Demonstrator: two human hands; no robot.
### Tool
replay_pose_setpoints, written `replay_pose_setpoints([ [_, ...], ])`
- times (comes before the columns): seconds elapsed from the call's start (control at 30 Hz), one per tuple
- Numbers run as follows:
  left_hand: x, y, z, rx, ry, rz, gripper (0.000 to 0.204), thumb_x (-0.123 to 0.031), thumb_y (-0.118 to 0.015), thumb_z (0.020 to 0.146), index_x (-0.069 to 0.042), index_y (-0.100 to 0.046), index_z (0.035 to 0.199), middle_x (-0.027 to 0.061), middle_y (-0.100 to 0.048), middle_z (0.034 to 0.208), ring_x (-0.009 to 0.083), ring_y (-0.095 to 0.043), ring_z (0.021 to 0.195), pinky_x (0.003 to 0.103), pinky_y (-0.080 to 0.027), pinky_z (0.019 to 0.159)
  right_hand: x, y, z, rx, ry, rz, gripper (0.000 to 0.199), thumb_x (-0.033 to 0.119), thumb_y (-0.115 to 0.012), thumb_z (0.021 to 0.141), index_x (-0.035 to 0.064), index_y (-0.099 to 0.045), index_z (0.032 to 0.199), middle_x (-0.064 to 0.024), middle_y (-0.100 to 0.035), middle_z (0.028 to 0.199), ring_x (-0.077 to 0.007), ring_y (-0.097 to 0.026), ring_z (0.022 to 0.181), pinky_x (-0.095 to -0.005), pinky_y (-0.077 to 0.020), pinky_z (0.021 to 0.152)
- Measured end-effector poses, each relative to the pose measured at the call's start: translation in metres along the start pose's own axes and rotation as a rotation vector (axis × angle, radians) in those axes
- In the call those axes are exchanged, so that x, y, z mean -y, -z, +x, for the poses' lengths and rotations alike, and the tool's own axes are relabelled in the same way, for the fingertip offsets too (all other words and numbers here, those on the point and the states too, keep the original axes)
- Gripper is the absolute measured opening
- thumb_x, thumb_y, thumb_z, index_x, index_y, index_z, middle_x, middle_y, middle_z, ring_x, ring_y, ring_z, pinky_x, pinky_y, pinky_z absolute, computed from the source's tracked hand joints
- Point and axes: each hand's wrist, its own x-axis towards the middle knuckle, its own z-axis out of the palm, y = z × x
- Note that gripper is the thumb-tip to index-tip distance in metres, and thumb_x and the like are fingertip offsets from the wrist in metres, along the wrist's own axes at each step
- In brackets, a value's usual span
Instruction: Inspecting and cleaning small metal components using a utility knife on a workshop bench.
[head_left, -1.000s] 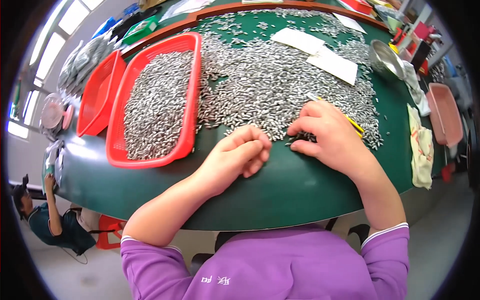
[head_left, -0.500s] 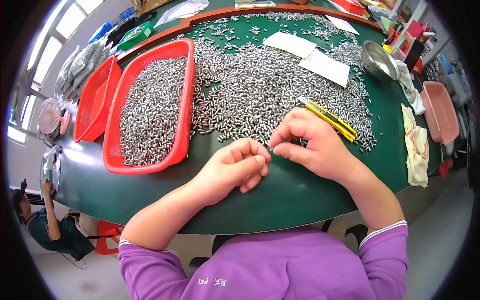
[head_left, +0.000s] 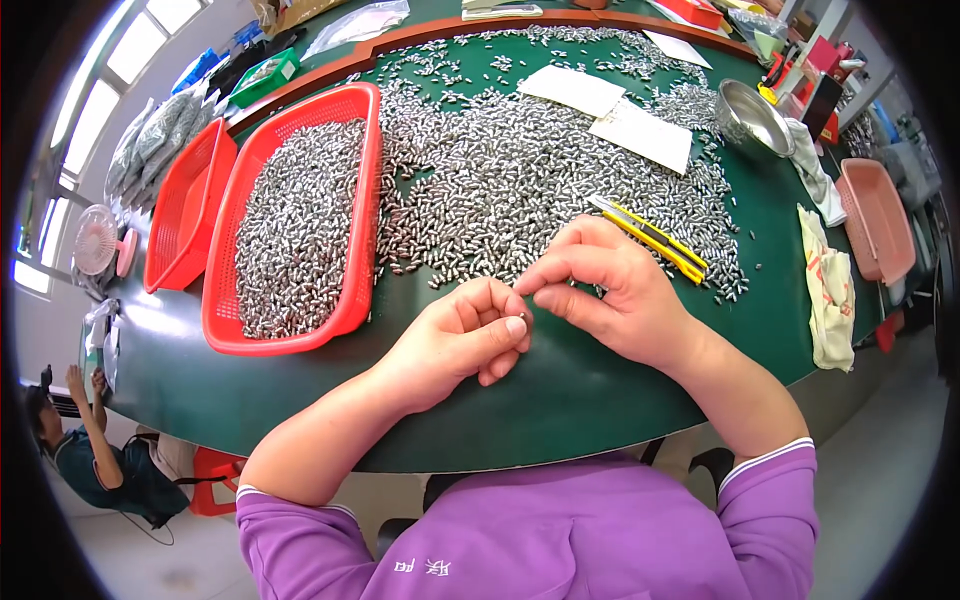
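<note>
My left hand [head_left: 465,338] is closed, its thumb pressed against the curled fingers. A tiny dark end of a small metal piece [head_left: 524,316] shows at the thumb tip; the rest is hidden by the fingers. My right hand [head_left: 625,290] reaches in from the other side, index finger and thumb drawn into a pinch at the left fingertips. Whatever that pinch may hold is too small to make out. Just beyond both hands spreads a wide layer of small silvery metal pieces [head_left: 480,190]. A yellow utility knife [head_left: 655,240] lies on them beside my right hand.
At the left stands a red plastic basket [head_left: 368,215] filled with similar pieces, beside another red basket [head_left: 190,215]. White cards [head_left: 640,135] lie on the pile. A metal bowl [head_left: 755,118], cloth glove [head_left: 828,300] and pink basket [head_left: 875,220] are at right. Another person [head_left: 110,465] sits far left.
My hands have shifted slightly left, and the right index fingertip has come up against the left fingers. A dark end now shows at the left thumb. The other person has raised their hands.
</note>
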Motion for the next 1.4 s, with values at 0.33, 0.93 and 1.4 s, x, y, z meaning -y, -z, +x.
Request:
replay_pose_setpoints([
  [0.33,0.005,0.002,0.000,-0.033,-0.046,-0.016,0.013,-0.016,-0.050,0.100,-0.004,-0.051,0.104,0.0026,-0.057,0.086,0.0071,-0.050,0.065,0.021,-0.041,0.056,0.003,0.002,0.000,-0.020,0.188,-0.157,0.016,0.011,-0.075,0.074,0.0129,-0.070,0.088,-0.0025,-0.057,0.081,-0.0218,-0.057,0.078,-0.0342,-0.0459,0.067],
  [0.93,0.004,0.003,0.002,-0.090,-0.029,-0.038,0.017,-0.014,-0.052,0.095,-0.005,-0.054,0.109,0.0038,-0.059,0.092,0.0077,-0.048,0.065,0.020,-0.037,0.057,-0.002,0.008,-0.001,0.152,-0.030,-0.494,0.010,0.015,-0.072,0.072,0.0104,-0.064,0.076,-0.0041,-0.054,0.085,-0.0244,-0.054,0.086,-0.0373,-0.0430,0.080],
  [1.4,0.016,0.005,0.007,0.047,-0.084,0.028,0.018,-0.023,-0.062,0.093,-0.008,-0.052,0.098,0.0002,-0.057,0.079,0.0059,-0.050,0.061,0.021,-0.040,0.053,0.016,-0.006,-0.003,0.009,-0.126,-0.064,0.013,0.008,-0.075,0.072,0.0050,-0.068,0.082,-0.0037,-0.052,0.085,-0.0169,-0.052,0.082,-0.0283,-0.0429,0.075],
])
